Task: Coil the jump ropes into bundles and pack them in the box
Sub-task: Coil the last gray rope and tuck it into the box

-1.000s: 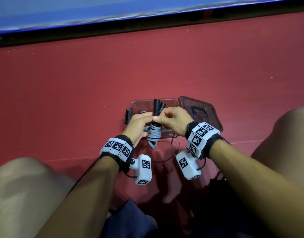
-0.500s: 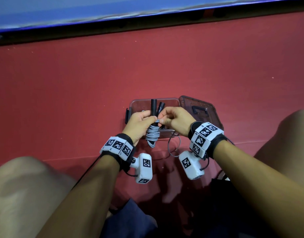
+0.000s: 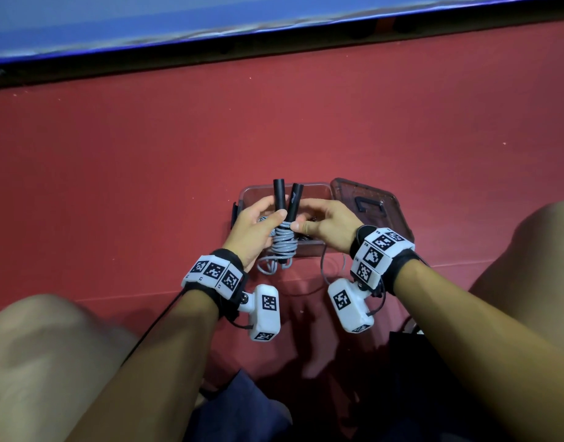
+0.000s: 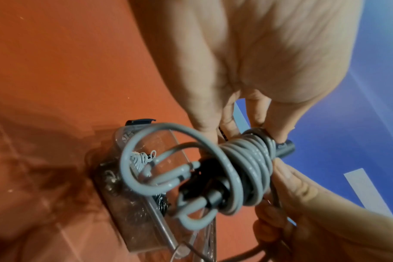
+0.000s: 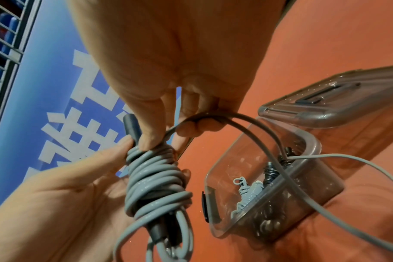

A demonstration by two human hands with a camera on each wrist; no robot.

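A grey jump rope [image 3: 284, 242] [image 4: 247, 170] [image 5: 155, 179] is wound in a tight coil round its two black handles [image 3: 287, 199], held just above the clear plastic box [image 3: 252, 194] [image 5: 312, 141]. My left hand [image 3: 253, 229] grips the bundle, thumb pressing the top turns. My right hand [image 3: 325, 221] pinches the loose tail of the rope [image 5: 247, 122] beside the handles; the tail hangs in a loop over the box's near edge. Coiled ropes, one light grey [image 5: 247, 192] and one dark [image 5: 270, 172], lie inside the box.
The box's lid [image 3: 368, 202] [image 5: 339, 99] lies open, leaning on the box's right side. All sits on a red floor [image 3: 146, 161] between my knees. A blue board [image 3: 210, 14] runs along the far edge.
The bundle has tilted so both black handles now stand apart above my hands. My right hand has carried the tail round toward the handles.
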